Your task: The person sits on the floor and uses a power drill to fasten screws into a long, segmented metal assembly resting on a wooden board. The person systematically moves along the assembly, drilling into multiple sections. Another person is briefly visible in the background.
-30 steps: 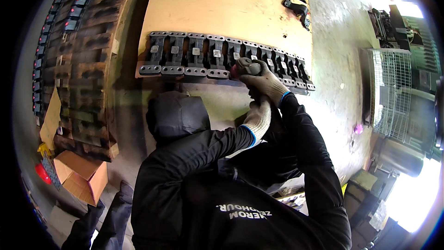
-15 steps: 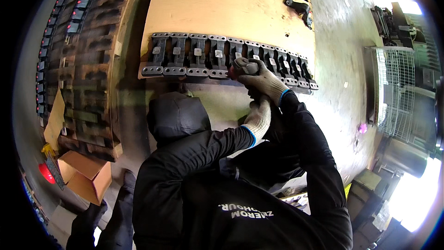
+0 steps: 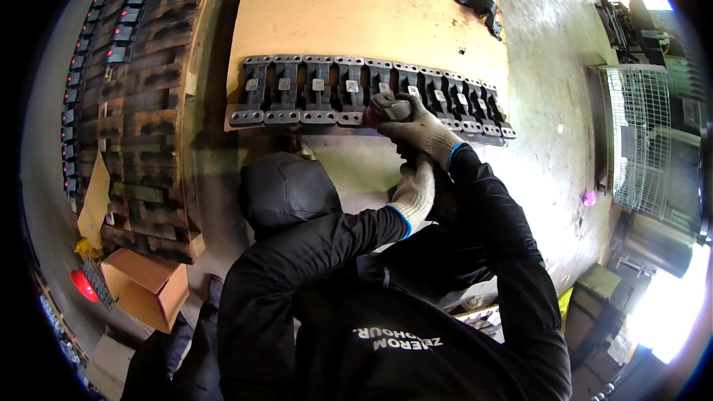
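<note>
My right hand, in a pale knit glove with a dark grip side, is closed around a dark, rounded thing with a reddish edge at its left; its kind cannot be made out. My left hand, gloved alike, is just below and touching or nearly touching the right wrist. Its fingers curl in closed, and what they hold is hidden. Both hands are at the near edge of a row of black metal brackets, each with holes in its end plates and a pale square in the middle. The right hand covers part of a bracket.
The row lies on a plywood board, with a loose black bracket at far right. Left stand dark wooden pallets with rows of red-marked parts. An open cardboard box is lower left; a wire cage stands right.
Both hands stay at nearly the same spot, the right still gripping the dark thing. The view has shifted slightly; the brackets lie as before.
</note>
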Demonstrator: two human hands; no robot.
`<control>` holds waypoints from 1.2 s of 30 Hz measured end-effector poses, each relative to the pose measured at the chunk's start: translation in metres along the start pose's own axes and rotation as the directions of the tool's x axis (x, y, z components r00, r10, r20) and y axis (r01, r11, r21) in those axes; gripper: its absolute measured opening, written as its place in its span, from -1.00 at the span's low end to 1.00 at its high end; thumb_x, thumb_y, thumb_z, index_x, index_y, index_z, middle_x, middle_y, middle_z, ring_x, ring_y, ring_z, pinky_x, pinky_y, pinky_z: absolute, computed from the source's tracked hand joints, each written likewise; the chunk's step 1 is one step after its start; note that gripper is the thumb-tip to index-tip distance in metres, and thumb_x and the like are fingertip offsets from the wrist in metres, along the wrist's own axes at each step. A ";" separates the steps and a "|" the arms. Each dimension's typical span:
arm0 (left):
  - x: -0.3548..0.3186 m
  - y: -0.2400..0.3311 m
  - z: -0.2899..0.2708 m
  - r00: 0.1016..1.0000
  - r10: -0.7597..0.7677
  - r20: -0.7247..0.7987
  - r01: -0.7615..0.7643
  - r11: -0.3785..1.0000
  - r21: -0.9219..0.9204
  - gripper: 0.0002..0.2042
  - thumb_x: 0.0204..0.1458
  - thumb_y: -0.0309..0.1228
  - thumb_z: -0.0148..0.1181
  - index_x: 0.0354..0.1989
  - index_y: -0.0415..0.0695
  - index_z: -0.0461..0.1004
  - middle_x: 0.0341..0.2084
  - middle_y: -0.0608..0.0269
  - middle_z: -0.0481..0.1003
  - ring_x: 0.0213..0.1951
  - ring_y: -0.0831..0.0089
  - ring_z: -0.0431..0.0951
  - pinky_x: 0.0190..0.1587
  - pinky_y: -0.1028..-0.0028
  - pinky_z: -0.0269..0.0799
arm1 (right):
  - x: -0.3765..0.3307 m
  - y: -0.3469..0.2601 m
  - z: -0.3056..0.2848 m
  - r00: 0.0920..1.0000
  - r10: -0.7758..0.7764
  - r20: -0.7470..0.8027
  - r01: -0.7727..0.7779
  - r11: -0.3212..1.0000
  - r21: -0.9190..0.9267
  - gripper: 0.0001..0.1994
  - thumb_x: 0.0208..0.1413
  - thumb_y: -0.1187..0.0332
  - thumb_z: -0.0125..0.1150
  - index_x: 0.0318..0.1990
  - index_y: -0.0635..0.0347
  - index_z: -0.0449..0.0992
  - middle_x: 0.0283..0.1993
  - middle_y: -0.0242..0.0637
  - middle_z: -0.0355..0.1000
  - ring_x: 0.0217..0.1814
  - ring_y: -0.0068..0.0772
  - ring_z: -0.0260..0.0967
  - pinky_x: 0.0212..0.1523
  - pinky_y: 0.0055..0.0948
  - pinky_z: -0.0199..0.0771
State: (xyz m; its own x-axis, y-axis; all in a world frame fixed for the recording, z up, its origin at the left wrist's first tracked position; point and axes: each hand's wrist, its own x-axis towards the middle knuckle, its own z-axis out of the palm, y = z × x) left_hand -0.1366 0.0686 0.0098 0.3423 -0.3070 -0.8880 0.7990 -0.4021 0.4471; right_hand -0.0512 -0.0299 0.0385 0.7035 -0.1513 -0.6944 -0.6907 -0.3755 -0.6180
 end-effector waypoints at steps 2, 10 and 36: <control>-0.001 0.006 -0.004 0.999 0.001 0.034 -0.002 1.000 0.026 -0.15 0.29 0.34 -0.41 0.30 -0.28 0.28 0.17 -0.27 0.47 0.24 -0.16 0.47 0.29 0.08 0.35 | -0.005 -0.008 0.000 0.999 0.029 -0.024 -0.028 0.999 0.014 0.02 0.00 0.15 0.58 0.50 0.18 -0.01 -0.14 -0.19 0.51 -0.36 -0.48 0.50 -0.37 -0.43 0.60; 0.010 -0.009 0.024 0.985 0.173 0.021 -0.174 0.965 0.196 -0.17 0.30 0.31 -0.38 0.29 -0.28 0.29 0.24 -0.34 0.39 0.31 -0.22 0.37 0.34 0.02 0.27 | -0.013 0.018 -0.018 0.992 0.069 -0.101 -0.057 0.991 0.120 -0.09 0.07 0.21 0.52 0.49 0.12 0.05 -0.11 -0.14 0.51 -0.37 -0.44 0.51 -0.38 -0.42 0.63; -0.016 0.021 0.034 0.970 0.059 0.238 -0.084 0.991 0.100 -0.13 0.30 0.33 -0.39 0.40 -0.27 0.25 0.29 -0.19 0.39 0.33 -0.01 0.40 0.35 0.17 0.31 | -0.033 0.051 -0.052 0.970 0.149 -0.191 -0.100 0.965 0.244 -0.10 0.03 0.16 0.59 0.44 0.13 0.13 -0.17 -0.20 0.51 -0.29 -0.44 0.51 -0.33 -0.39 0.62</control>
State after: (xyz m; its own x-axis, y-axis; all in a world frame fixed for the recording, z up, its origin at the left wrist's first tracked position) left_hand -0.1419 0.0361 0.0371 0.2611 -0.5264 -0.8091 0.7137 -0.4592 0.5290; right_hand -0.1010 -0.0915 0.0487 0.6119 -0.3776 -0.6950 -0.7773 -0.1242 -0.6168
